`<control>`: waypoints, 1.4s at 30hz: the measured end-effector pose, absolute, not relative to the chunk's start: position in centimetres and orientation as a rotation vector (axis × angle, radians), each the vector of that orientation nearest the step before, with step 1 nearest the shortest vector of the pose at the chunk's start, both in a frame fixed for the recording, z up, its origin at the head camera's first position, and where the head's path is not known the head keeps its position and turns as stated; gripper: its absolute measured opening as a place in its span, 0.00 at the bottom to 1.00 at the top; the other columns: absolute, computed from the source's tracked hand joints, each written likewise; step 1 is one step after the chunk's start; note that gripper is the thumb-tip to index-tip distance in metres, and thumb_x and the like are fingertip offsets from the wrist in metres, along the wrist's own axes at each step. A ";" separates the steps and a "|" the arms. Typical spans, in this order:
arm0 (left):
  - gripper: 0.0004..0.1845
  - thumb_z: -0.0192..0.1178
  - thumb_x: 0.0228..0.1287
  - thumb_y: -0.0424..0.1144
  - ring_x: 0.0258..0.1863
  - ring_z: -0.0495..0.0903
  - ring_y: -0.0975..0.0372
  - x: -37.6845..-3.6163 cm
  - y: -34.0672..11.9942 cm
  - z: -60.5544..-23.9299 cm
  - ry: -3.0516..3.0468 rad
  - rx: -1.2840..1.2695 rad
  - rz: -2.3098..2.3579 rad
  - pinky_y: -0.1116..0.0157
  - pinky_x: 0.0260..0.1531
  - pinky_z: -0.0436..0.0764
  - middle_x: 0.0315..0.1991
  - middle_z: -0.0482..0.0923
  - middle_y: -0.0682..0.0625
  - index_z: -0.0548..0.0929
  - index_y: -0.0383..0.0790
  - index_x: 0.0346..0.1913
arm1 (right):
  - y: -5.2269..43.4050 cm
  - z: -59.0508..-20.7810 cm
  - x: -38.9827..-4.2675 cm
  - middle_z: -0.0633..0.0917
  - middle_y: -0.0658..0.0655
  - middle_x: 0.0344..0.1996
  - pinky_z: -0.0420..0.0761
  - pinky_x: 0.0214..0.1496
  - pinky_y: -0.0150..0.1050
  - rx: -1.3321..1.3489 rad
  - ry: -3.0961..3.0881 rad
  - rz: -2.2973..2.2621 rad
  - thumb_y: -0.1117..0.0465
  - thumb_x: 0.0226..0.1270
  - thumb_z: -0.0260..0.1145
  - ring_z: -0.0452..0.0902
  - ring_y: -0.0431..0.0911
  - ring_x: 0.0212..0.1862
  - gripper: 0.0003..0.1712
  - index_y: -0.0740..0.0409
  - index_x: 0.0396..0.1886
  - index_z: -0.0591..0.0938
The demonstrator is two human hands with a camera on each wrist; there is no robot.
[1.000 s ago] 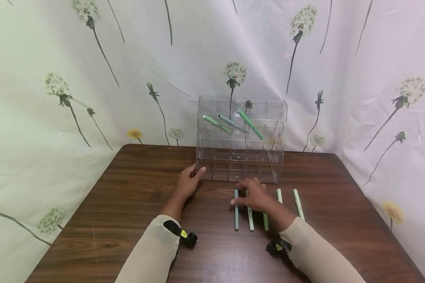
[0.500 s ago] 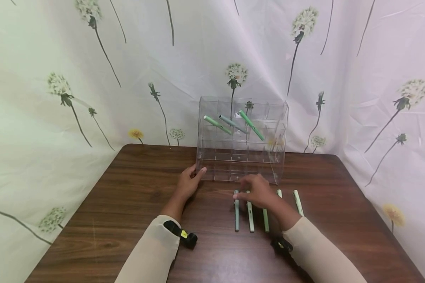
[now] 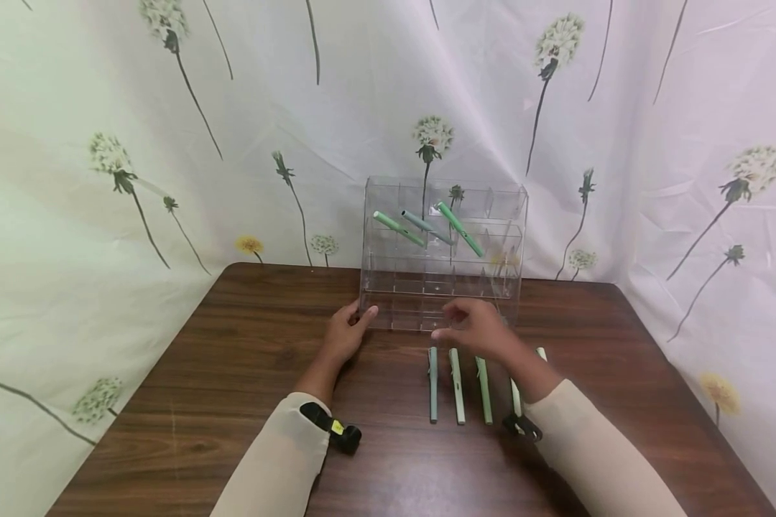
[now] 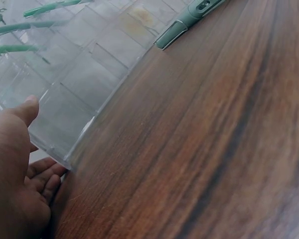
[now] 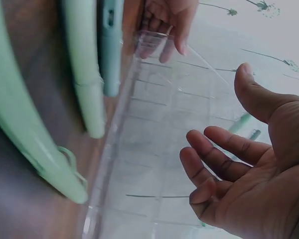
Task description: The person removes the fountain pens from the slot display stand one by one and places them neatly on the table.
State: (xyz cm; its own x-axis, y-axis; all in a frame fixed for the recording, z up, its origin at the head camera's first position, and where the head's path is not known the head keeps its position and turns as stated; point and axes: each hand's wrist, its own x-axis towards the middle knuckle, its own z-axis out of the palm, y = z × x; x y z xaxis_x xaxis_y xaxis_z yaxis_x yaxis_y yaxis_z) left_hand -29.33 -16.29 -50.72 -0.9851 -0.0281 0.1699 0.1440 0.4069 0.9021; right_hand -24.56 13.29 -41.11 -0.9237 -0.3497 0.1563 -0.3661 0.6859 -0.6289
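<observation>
Five pens (image 3: 458, 385) lie parallel on the counter (image 3: 233, 373), just in front of the clear organizer (image 3: 442, 251), long axes pointing toward it. The left hand (image 3: 344, 333) touches the organizer's front-left corner, fingers relaxed. The right hand (image 3: 475, 328), fingers loosely spread and holding nothing, hovers between pens and organizer. The right wrist view shows its bare palm (image 5: 249, 184). Three pens (image 3: 427, 228) lean inside the organizer.

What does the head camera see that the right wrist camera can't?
Only the head view shows the flowered curtain, the whole wooden table, both sleeves and three pens leaning inside the clear organizer. Only the right wrist view shows the right hand's empty palm, fingers loosely curled. Both show the organizer, the left hand at its corner and the loose pens lying on the table.
</observation>
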 end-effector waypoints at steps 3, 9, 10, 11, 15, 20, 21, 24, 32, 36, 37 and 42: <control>0.32 0.64 0.81 0.57 0.70 0.80 0.45 -29.3 -16.2 -50.7 -2.487 -0.115 -1.631 0.43 0.71 0.78 0.67 0.83 0.36 0.79 0.44 0.78 | 13.4 -40.0 -24.9 0.89 0.69 0.58 0.85 0.64 0.59 0.614 -2.845 1.067 0.52 0.71 0.80 0.86 0.63 0.60 0.33 0.69 0.66 0.84; 0.30 0.64 0.81 0.55 0.68 0.81 0.45 -29.3 -16.2 -50.7 -2.467 -0.134 -1.641 0.44 0.70 0.80 0.66 0.84 0.36 0.81 0.42 0.75 | 13.8 -38.0 -25.8 0.89 0.67 0.58 0.86 0.63 0.59 0.531 -2.797 1.102 0.53 0.72 0.80 0.86 0.61 0.61 0.29 0.65 0.64 0.85; 0.30 0.64 0.81 0.55 0.68 0.82 0.45 -29.3 -16.2 -50.7 -2.467 -0.133 -1.642 0.44 0.69 0.80 0.65 0.84 0.36 0.81 0.42 0.75 | 13.9 -37.7 -26.0 0.89 0.66 0.58 0.86 0.62 0.58 0.514 -2.789 1.120 0.52 0.72 0.79 0.85 0.61 0.61 0.29 0.65 0.64 0.85; 0.29 0.64 0.81 0.54 0.68 0.82 0.45 -29.2 -16.2 -50.7 -2.468 -0.131 -1.640 0.44 0.69 0.80 0.65 0.84 0.36 0.81 0.42 0.75 | 14.0 -37.5 -26.2 0.89 0.66 0.57 0.86 0.62 0.58 0.498 -2.778 1.143 0.52 0.73 0.79 0.85 0.60 0.61 0.28 0.64 0.64 0.85; 0.30 0.64 0.81 0.55 0.67 0.81 0.45 -29.3 -16.1 -50.6 -2.476 -0.128 -1.637 0.44 0.69 0.79 0.64 0.84 0.36 0.80 0.43 0.76 | 14.4 -36.5 -27.1 0.89 0.66 0.56 0.87 0.60 0.57 0.432 -2.718 1.247 0.54 0.73 0.79 0.85 0.61 0.60 0.26 0.64 0.62 0.85; 0.31 0.64 0.81 0.55 0.69 0.81 0.45 -29.4 -16.1 -50.7 -2.480 -0.136 -1.641 0.44 0.71 0.79 0.66 0.83 0.35 0.79 0.43 0.77 | 14.9 -35.0 -28.0 0.88 0.68 0.56 0.85 0.62 0.57 0.405 -2.630 1.307 0.57 0.75 0.76 0.84 0.61 0.62 0.22 0.65 0.60 0.85; 0.31 0.64 0.81 0.55 0.70 0.81 0.45 -29.4 -16.2 -50.7 -2.476 -0.136 -1.649 0.44 0.71 0.79 0.67 0.83 0.35 0.79 0.42 0.77 | 15.0 -34.7 -28.2 0.88 0.68 0.56 0.84 0.62 0.56 0.400 -2.616 1.311 0.57 0.76 0.76 0.84 0.62 0.62 0.22 0.65 0.60 0.85; 0.31 0.65 0.81 0.54 0.71 0.80 0.44 -29.3 -16.2 -50.8 -2.458 -0.137 -1.683 0.44 0.73 0.78 0.68 0.82 0.35 0.79 0.41 0.77 | 15.1 -33.8 -28.9 0.89 0.67 0.55 0.84 0.57 0.50 0.365 -2.585 1.327 0.58 0.76 0.75 0.83 0.60 0.63 0.20 0.65 0.60 0.85; 0.32 0.64 0.81 0.56 0.71 0.80 0.44 -29.3 -16.2 -50.6 -2.482 -0.145 -1.631 0.43 0.72 0.78 0.69 0.83 0.36 0.78 0.44 0.78 | 14.9 -32.0 -30.5 0.85 0.66 0.57 0.90 0.45 0.35 0.238 -2.515 1.438 0.60 0.77 0.73 0.83 0.57 0.58 0.23 0.66 0.64 0.82; 0.31 0.64 0.81 0.55 0.68 0.82 0.45 -29.2 -16.1 -50.5 -2.479 -0.143 -1.618 0.44 0.71 0.79 0.66 0.84 0.35 0.79 0.43 0.77 | 14.8 -31.6 -31.3 0.82 0.67 0.61 0.92 0.56 0.52 0.201 -2.493 1.502 0.60 0.79 0.71 0.83 0.56 0.59 0.23 0.65 0.66 0.80; 0.31 0.64 0.81 0.55 0.68 0.82 0.45 -29.2 -16.1 -50.5 -2.476 -0.142 -1.621 0.44 0.70 0.79 0.66 0.84 0.35 0.79 0.43 0.77 | 14.7 -31.5 -31.5 0.82 0.67 0.62 0.91 0.58 0.55 0.191 -2.490 1.510 0.60 0.79 0.71 0.83 0.56 0.59 0.23 0.65 0.66 0.80; 0.32 0.64 0.81 0.55 0.70 0.81 0.44 -29.2 -16.3 -50.6 -2.480 -0.142 -1.633 0.44 0.72 0.79 0.68 0.83 0.35 0.78 0.42 0.78 | 14.2 -31.2 -32.5 0.82 0.66 0.63 0.92 0.56 0.50 0.126 -2.479 1.527 0.59 0.80 0.70 0.84 0.56 0.59 0.22 0.64 0.66 0.80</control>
